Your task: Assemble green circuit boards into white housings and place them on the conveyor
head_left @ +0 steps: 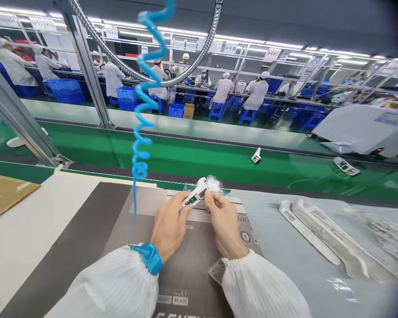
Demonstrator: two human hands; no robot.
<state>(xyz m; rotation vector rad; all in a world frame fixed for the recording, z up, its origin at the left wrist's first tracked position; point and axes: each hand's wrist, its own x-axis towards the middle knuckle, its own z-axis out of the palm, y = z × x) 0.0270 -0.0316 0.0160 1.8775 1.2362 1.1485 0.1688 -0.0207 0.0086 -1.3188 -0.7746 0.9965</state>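
Note:
My left hand (170, 224) is closed round the lower end of a white plastic device housing (196, 191), which is tilted up to the right. A green circuit board (193, 199) shows inside its open side. My right hand (223, 221) is closed, thumb and fingers pinched at the housing's upper right edge; any small part between them is hidden. Beneath both hands lies a dark printed cardboard sheet (192, 251). Crumpled clear plastic (215, 183) lies just behind the housing. A blue wrist strap (149, 257) with a coiled cord is on my left wrist.
Long white plastic parts (318, 238) and a bag of small pieces (388, 234) lie to the right. Across the back runs a green conveyor belt (192, 157), carrying white housings (256, 155). A blue coiled hose (142, 97) hangs ahead; people in white coats sit beyond.

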